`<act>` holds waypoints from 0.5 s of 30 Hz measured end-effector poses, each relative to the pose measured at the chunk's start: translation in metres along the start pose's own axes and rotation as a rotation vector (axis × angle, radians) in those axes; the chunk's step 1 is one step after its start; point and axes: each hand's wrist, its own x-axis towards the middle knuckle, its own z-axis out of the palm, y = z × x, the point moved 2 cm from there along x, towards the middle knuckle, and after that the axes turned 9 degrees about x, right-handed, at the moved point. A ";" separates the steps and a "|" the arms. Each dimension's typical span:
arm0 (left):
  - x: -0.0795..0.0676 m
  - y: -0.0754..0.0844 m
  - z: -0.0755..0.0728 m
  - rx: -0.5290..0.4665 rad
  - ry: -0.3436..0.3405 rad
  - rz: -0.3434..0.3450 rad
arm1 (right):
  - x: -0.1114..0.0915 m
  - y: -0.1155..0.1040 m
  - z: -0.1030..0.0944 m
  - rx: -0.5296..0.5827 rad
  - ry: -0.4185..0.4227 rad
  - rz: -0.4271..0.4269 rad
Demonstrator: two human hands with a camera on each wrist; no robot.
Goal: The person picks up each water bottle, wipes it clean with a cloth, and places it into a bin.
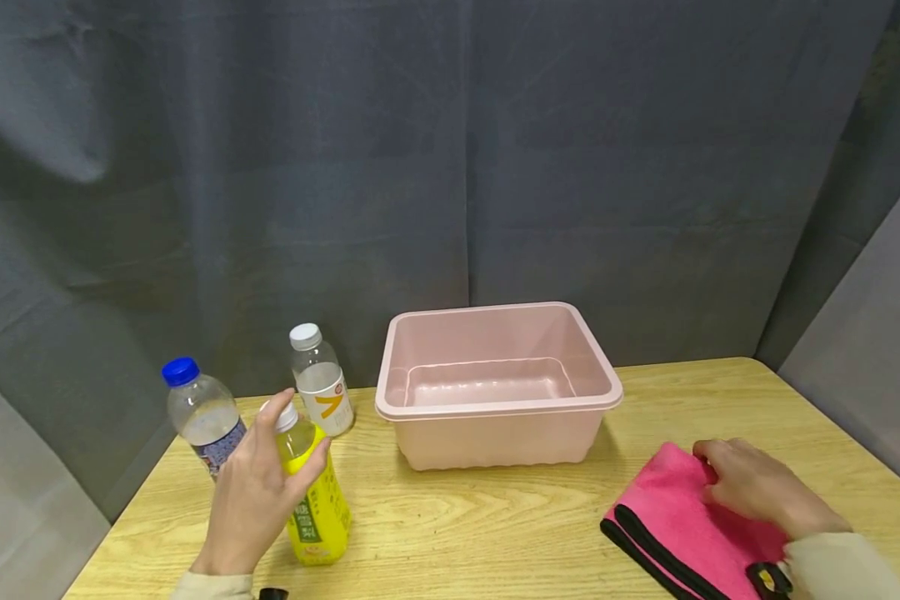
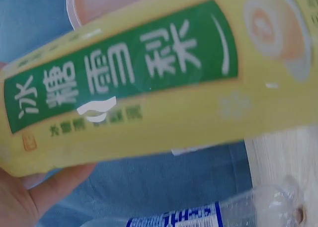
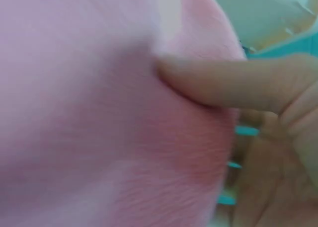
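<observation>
A yellow-labelled drink bottle (image 1: pixel 318 517) with a white cap stands on the table at the left. My left hand (image 1: pixel 258 487) is at its upper part, thumb and forefinger spread on either side, partly covering it. In the left wrist view the bottle's yellow and green label (image 2: pixel 124 73) fills the frame, with a finger (image 2: pixel 64 182) beside it; contact is not clear. My right hand (image 1: pixel 753 483) pinches a folded pink towel (image 1: pixel 671 517) with black edging at the right. In the right wrist view the thumb (image 3: pixel 213 83) presses into the pink fabric (image 3: pixel 99 122).
A pale pink plastic tub (image 1: pixel 495 437) stands at the table's middle back. Left of it is a clear bottle (image 1: pixel 318 375) with a white cap. Farther left stands a blue-capped bottle (image 1: pixel 206 408), partly behind my left hand. A grey curtain (image 1: pixel 450 167) hangs behind the wooden table (image 1: pixel 450 533).
</observation>
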 end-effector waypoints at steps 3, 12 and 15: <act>0.000 0.004 0.002 -0.005 0.008 -0.004 | 0.001 -0.008 -0.001 -0.058 0.201 -0.039; 0.001 0.005 0.003 0.003 0.003 -0.031 | 0.001 -0.025 -0.002 -0.136 0.355 -0.103; 0.001 0.006 0.002 0.006 -0.005 -0.023 | 0.003 -0.030 -0.003 -0.064 0.247 -0.119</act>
